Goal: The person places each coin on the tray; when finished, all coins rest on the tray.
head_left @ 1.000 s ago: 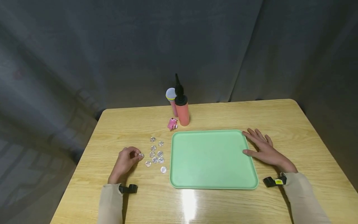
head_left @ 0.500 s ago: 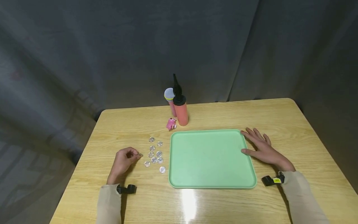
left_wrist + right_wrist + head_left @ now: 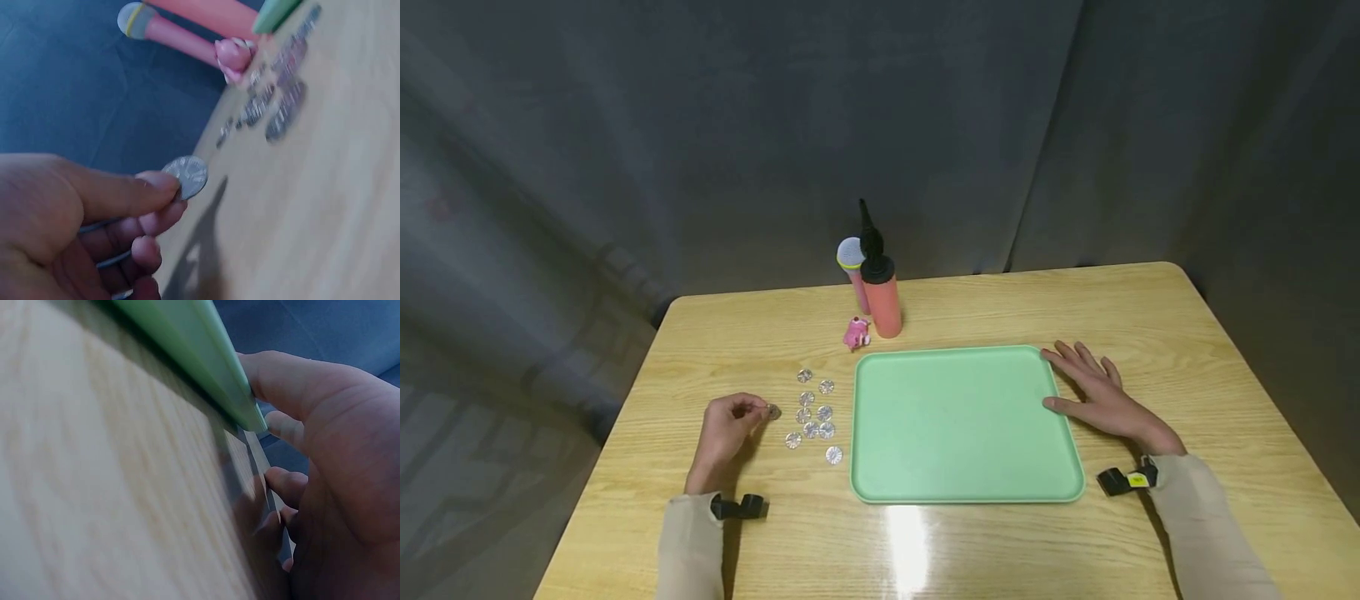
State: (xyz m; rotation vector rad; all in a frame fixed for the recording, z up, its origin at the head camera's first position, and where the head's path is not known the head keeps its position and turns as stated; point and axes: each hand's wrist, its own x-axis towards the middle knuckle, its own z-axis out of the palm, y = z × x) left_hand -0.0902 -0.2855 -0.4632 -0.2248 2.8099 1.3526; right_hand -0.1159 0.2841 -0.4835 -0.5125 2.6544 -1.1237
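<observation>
In the head view my left hand (image 3: 726,429) is over the left part of the table, left of a loose group of round silver coins (image 3: 811,430). Between thumb and fingertips it pinches one silver coin (image 3: 187,176), held by its edge above the wood with its face showing in the left wrist view. The other fingers curl loosely below. A green tray (image 3: 966,496) lies flat right of the coins. My right hand (image 3: 1105,404) rests at the tray's right edge, fingers spread and fairly straight, the thumb on the rim.
Behind the coins lies a small pink figurine (image 3: 857,333). A coral-coloured hand pump (image 3: 883,304) with a black top stands by the pink toy microphone (image 3: 852,254) near the table's back edge. Dark curtains (image 3: 850,125) hang behind the table (image 3: 1000,550).
The coin in my left hand has turned between the fingers, passing through a nearly edge-on pose. My right hand stays at the tray. The head view has shifted slightly.
</observation>
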